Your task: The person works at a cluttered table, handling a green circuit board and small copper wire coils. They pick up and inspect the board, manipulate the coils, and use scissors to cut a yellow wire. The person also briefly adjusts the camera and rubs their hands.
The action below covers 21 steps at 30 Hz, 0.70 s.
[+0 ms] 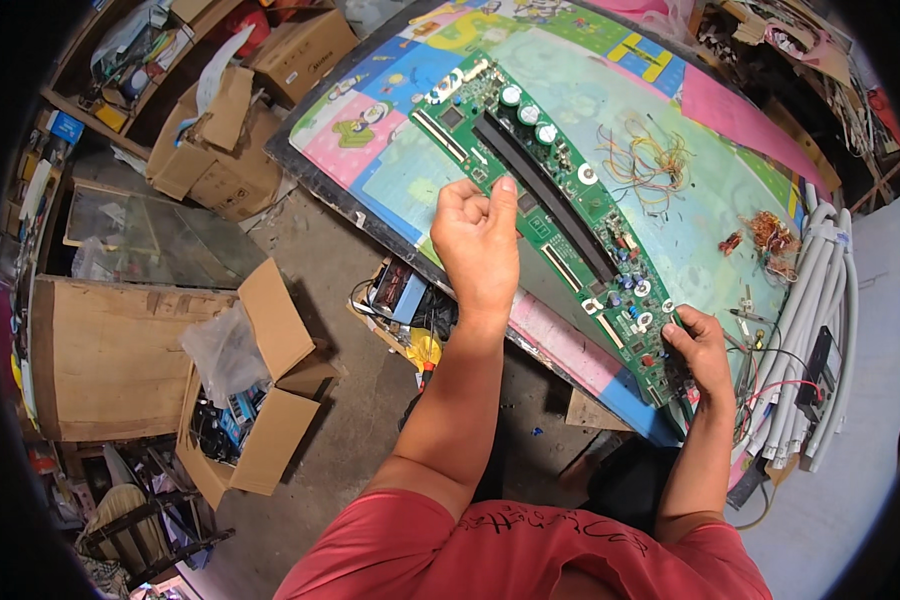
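Note:
A long green circuit board (595, 215) is held up over the table, slanting from the upper left down to the lower right. It carries a long black heat sink (545, 195), several round silver-topped capacitors and white ribbon connectors. My left hand (478, 235) grips the board's near edge towards its upper end, thumb on top and fingers curled under. With the thumb on its face, my right hand (700, 350) pinches the lower right end. The fingers beneath the board are partly hidden.
The table (370, 190) has a colourful printed cover. On it lie thin tangled wires (642, 160), copper wire scraps (773, 240) and a pink sheet (750, 125). White tubes (808, 330) bundle along the right side. An open cardboard box (288, 425) of parts stands on the floor at left.

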Each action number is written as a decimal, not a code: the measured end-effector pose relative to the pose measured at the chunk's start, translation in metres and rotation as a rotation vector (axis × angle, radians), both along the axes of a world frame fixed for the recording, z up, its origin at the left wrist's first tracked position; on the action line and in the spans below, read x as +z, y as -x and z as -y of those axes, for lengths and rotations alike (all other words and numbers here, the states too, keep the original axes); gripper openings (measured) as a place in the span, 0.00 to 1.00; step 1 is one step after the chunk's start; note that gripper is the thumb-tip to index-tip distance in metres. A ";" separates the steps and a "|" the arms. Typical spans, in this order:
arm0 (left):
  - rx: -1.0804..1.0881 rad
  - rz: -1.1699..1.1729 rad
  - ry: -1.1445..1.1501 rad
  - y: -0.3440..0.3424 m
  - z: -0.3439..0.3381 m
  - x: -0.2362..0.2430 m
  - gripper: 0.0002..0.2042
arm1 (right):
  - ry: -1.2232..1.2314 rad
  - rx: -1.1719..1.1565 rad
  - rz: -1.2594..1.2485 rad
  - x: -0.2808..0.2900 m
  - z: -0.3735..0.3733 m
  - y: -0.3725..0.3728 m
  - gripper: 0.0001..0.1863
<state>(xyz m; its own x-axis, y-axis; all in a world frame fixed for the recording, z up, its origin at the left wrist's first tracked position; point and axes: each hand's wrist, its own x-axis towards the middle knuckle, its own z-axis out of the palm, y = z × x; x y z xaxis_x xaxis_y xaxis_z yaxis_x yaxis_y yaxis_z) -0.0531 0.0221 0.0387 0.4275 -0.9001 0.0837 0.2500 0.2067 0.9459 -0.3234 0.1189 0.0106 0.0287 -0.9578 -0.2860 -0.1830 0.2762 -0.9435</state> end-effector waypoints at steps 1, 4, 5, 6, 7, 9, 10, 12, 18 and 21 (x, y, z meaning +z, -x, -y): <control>0.008 -0.021 -0.008 0.002 -0.001 0.004 0.12 | -0.023 -0.011 0.027 0.003 0.000 -0.002 0.04; 0.016 0.072 -0.037 0.002 -0.001 0.003 0.17 | -0.047 -0.027 0.052 0.007 -0.001 -0.004 0.04; 0.016 0.130 -0.048 0.002 -0.001 0.003 0.19 | -0.026 -0.023 0.024 0.000 -0.001 0.001 0.04; 0.014 0.133 -0.053 0.002 -0.001 0.002 0.21 | -0.010 -0.018 -0.006 -0.003 -0.001 0.001 0.04; 0.013 0.137 -0.058 0.002 -0.001 0.003 0.23 | -0.009 -0.012 -0.037 -0.003 -0.001 0.001 0.04; 0.020 0.128 -0.058 0.003 -0.002 0.004 0.27 | -0.003 0.000 -0.096 0.001 0.000 0.000 0.04; 0.029 0.115 -0.054 0.004 -0.001 0.004 0.28 | 0.026 0.008 -0.144 0.000 0.000 0.001 0.04; 0.039 0.114 -0.054 0.005 -0.001 0.004 0.31 | 0.084 0.025 -0.242 -0.003 0.001 0.004 0.05; 0.038 0.152 -0.078 0.006 0.000 0.001 0.34 | 0.176 -0.007 -0.277 -0.003 0.000 0.000 0.06; 0.031 0.142 -0.097 0.005 0.000 0.001 0.33 | 0.190 0.002 -0.328 -0.003 0.001 0.001 0.06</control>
<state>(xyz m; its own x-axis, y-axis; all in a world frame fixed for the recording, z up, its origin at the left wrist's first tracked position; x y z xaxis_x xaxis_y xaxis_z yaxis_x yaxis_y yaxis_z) -0.0581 0.0216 0.0402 0.4450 -0.8936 0.0582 0.1072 0.1177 0.9872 -0.3244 0.1178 0.0079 -0.0333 -0.9946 -0.0979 -0.4841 0.1018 -0.8691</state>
